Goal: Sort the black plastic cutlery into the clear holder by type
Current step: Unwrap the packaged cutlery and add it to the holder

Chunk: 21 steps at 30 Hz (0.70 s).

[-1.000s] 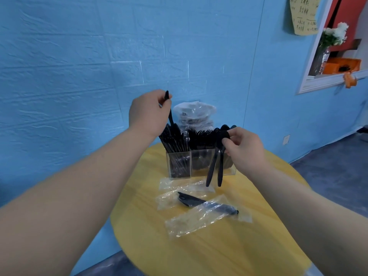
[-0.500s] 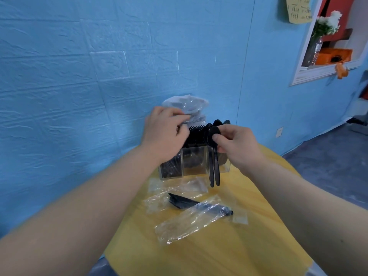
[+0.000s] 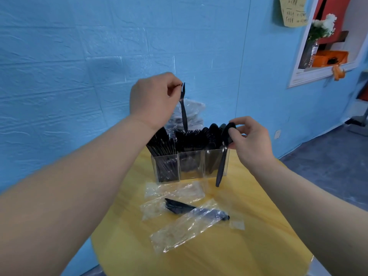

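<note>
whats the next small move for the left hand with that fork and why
Probably lower it straight down into the middle compartment. The left hand pinches the fork by its tines, handle down, right above the middle section of the clear holder, where other fork tines show. The right hand holds a spoon by its bowl at the right section, so it can follow.

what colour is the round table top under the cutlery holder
Yellow, with a faint wood-grain look; the head view shows the table beneath the clear holder.
</note>
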Each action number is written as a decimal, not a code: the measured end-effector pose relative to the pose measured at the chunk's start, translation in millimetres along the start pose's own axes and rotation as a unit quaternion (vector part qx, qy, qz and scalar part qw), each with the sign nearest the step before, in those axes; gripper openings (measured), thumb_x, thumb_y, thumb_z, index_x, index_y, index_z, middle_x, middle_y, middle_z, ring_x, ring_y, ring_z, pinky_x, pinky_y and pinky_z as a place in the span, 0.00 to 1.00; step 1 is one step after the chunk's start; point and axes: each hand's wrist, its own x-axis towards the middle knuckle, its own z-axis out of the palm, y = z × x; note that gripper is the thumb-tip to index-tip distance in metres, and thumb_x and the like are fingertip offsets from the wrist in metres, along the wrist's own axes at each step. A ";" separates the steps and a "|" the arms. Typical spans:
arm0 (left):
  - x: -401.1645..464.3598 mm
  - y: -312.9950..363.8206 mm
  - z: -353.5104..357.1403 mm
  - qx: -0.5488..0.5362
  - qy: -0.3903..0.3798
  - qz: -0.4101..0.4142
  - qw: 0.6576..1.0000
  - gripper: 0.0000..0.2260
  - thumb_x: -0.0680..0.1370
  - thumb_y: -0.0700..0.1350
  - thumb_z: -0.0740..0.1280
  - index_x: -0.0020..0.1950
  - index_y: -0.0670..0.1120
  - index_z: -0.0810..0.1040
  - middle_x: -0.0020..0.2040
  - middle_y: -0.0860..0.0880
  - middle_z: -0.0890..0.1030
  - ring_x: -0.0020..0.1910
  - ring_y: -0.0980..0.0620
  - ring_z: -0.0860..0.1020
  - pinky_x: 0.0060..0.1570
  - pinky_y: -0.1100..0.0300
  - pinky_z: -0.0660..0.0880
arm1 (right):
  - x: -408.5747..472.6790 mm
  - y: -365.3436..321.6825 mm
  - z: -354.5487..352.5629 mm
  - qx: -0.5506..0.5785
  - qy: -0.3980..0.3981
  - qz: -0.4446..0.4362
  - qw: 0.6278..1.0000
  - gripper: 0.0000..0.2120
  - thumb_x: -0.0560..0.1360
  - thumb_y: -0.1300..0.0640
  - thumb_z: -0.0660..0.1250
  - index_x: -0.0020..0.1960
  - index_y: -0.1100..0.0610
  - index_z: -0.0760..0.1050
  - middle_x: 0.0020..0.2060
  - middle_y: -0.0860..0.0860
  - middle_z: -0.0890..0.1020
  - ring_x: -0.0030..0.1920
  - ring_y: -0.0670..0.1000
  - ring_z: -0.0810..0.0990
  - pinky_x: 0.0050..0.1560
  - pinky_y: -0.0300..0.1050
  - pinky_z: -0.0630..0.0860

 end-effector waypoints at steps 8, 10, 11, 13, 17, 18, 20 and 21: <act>-28.0 -19.2 44.4 0.134 -0.185 -0.019 0.973 0.12 0.81 0.52 0.59 0.45 0.54 0.80 0.40 0.52 0.81 0.42 0.45 0.76 0.43 0.55 0.74 | 7.3 -1.4 -16.8 -0.055 0.051 -0.062 0.995 0.08 0.75 0.57 0.66 0.39 0.47 0.74 0.35 0.43 0.81 0.38 0.45 0.78 0.41 0.40 0.75; -35.5 -24.2 53.9 0.181 -0.248 -0.003 0.952 0.15 0.82 0.50 0.55 0.40 0.50 0.76 0.35 0.52 0.76 0.39 0.46 0.73 0.37 0.57 0.69 | 14.7 -10.7 -24.6 -0.059 0.090 -0.105 0.989 0.09 0.75 0.58 0.66 0.38 0.46 0.74 0.34 0.39 0.79 0.35 0.39 0.76 0.38 0.31 0.71; -38.1 -26.3 57.5 0.193 -0.276 0.005 0.942 0.16 0.82 0.50 0.54 0.37 0.49 0.74 0.33 0.52 0.74 0.39 0.46 0.73 0.36 0.56 0.69 | 18.9 -16.3 -28.0 -0.055 0.109 -0.133 0.984 0.09 0.75 0.59 0.66 0.39 0.47 0.74 0.34 0.39 0.78 0.35 0.38 0.76 0.37 0.28 0.69; -41.4 -30.1 62.8 0.210 -0.321 0.020 0.923 0.18 0.82 0.54 0.51 0.38 0.51 0.72 0.35 0.52 0.75 0.45 0.46 0.74 0.42 0.53 0.72 | 27.6 -26.1 -31.9 -0.048 0.133 -0.182 0.973 0.06 0.75 0.60 0.66 0.42 0.50 0.75 0.35 0.39 0.78 0.36 0.36 0.76 0.37 0.26 0.68; -45.6 -30.3 67.2 0.263 -0.366 0.038 0.892 0.23 0.81 0.61 0.46 0.61 0.54 0.76 0.54 0.50 0.80 0.62 0.47 0.70 0.55 0.48 0.67 | 41.8 -30.4 -27.8 -0.089 0.126 -0.243 0.958 0.04 0.75 0.61 0.66 0.47 0.55 0.78 0.39 0.45 0.79 0.36 0.40 0.76 0.40 0.26 0.69; -46.1 -30.0 66.9 0.268 -0.366 0.041 0.890 0.24 0.80 0.62 0.46 0.63 0.54 0.75 0.56 0.49 0.80 0.63 0.47 0.69 0.56 0.48 0.66 | 44.8 -28.3 -25.3 -0.108 0.120 -0.255 0.953 0.04 0.75 0.61 0.66 0.48 0.55 0.78 0.40 0.45 0.79 0.36 0.42 0.76 0.40 0.26 0.69; -46.5 -29.9 66.1 0.275 -0.362 0.042 0.890 0.25 0.80 0.63 0.46 0.67 0.54 0.73 0.59 0.49 0.79 0.65 0.47 0.68 0.58 0.47 0.66 | 50.0 -20.1 -18.5 -0.142 0.102 -0.278 0.944 0.05 0.75 0.61 0.65 0.50 0.56 0.79 0.42 0.47 0.80 0.37 0.45 0.75 0.43 0.33 0.72; -46.7 -29.8 66.0 0.279 -0.358 0.041 0.890 0.25 0.80 0.63 0.46 0.68 0.54 0.72 0.60 0.49 0.78 0.65 0.47 0.68 0.59 0.47 0.66 | 51.7 -15.0 -14.5 -0.156 0.090 -0.290 0.940 0.06 0.75 0.61 0.65 0.50 0.57 0.78 0.42 0.48 0.81 0.38 0.46 0.75 0.45 0.38 0.74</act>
